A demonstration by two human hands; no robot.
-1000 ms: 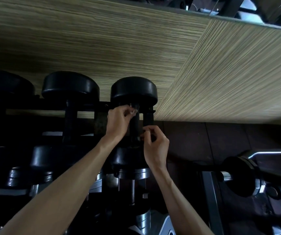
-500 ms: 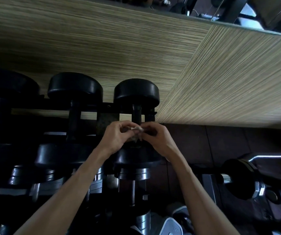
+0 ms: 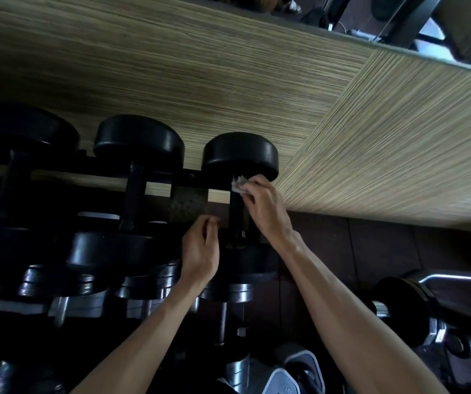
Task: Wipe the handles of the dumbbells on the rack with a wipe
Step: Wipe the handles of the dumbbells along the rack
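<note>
- My right hand (image 3: pixel 267 207) now has the wipe (image 3: pixel 237 185) alone; half a second ago both hands pinched it together low on the handle (image 3: pixel 236 216) of the rightmost dumbbell (image 3: pixel 240 153) on the top row of the rack (image 3: pixel 189 177).
- The right grip is pinched on the crumpled white wipe, which is pressed against the far end of that handle, just under the dumbbell's far black head.
- My left hand (image 3: pixel 200 253) has let go and come back to the near end of the same handle, just to its left. Its fingers are loosely curled and the grip holds nothing that I can see; I cannot tell whether the fingertips touch the bar.
- I read the change as a hand-over: one hand is free while the other wipes, so the stroke on this handle looks to be starting from the far end.
- The two other top-row dumbbells stand to the left of this one, their handles bare of any hand or wipe.
- The handle is dark and in shadow, so I cannot judge how much of it is already clean.
</note>
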